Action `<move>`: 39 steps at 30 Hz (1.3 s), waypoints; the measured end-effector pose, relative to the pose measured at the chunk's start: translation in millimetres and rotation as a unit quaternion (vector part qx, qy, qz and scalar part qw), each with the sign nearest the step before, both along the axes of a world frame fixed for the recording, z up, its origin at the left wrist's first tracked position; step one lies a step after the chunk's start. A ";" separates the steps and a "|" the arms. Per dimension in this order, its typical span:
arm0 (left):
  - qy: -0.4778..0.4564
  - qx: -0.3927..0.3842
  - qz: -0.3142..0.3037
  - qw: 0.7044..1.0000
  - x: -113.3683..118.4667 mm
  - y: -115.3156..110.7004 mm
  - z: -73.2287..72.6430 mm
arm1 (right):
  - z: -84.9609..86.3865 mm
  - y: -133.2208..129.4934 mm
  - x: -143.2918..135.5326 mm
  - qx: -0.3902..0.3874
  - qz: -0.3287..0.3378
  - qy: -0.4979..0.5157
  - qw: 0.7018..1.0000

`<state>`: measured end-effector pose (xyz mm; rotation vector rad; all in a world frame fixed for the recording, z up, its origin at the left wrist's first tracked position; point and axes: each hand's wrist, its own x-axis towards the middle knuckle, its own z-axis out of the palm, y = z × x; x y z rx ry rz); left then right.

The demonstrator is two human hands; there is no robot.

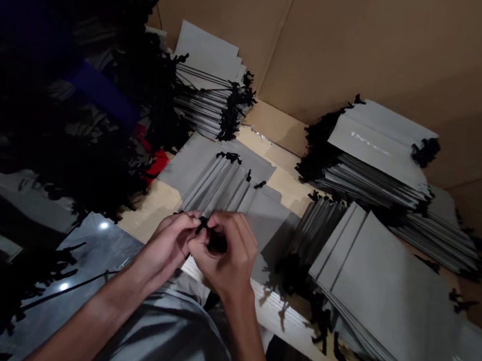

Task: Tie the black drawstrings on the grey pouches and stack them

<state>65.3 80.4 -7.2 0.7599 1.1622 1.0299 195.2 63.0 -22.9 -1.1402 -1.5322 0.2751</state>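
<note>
At the near edge of the table, my left hand (173, 235) pinches a black cord (202, 223) between thumb and fingertips. Close against it, my right hand (230, 253) has its fingers curled on the same cord, which looks knotted or looped there. The cord belongs to the grey drawstring bags (222, 185), a row of folded pieces just beyond my fingers. Part of the cord is hidden under my right hand. Beneath and beside the row lie flat grey bags (273, 223).
More grey bags with black cord ends are stacked at the back (202, 101), far right (381, 143) and near right (386, 288). A dark heap of corded bags (107, 145) stands on the left. Brown cardboard walls (373, 50) rise behind the wooden table (148, 210).
</note>
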 end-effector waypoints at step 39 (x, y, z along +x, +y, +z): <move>0.169 0.100 0.010 0.980 -46.4 6.8 -16.7 | -6.2 55.5 44.5 -0.119 0.286 -0.120 0.943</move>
